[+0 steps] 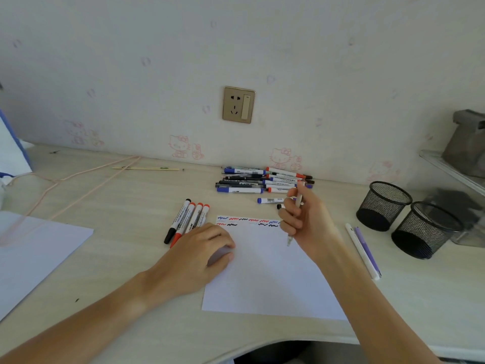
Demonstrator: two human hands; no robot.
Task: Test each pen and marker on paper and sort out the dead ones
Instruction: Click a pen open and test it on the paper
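A white sheet of paper (270,274) lies flat near the curved front edge of the pale wood-grain desk (126,200), with bare desktop open to its left and at the front. The left hand (199,253) rests on the sheet's left edge, fingers loosely curled and holding nothing. The right hand (304,222) grips a pale slim pen (294,222) upright, its tip just above the paper. Two rows of short red, blue and black squiggles (246,222) run along the top edge. Four capped markers (186,222), one black and three red, lie side by side left of the sheet. A heap of markers (262,179) sits by the wall. Two thin pens (364,250), white and purple, lie to the right, near two black mesh cups (404,219). A second sheet (34,253) lies at far left.
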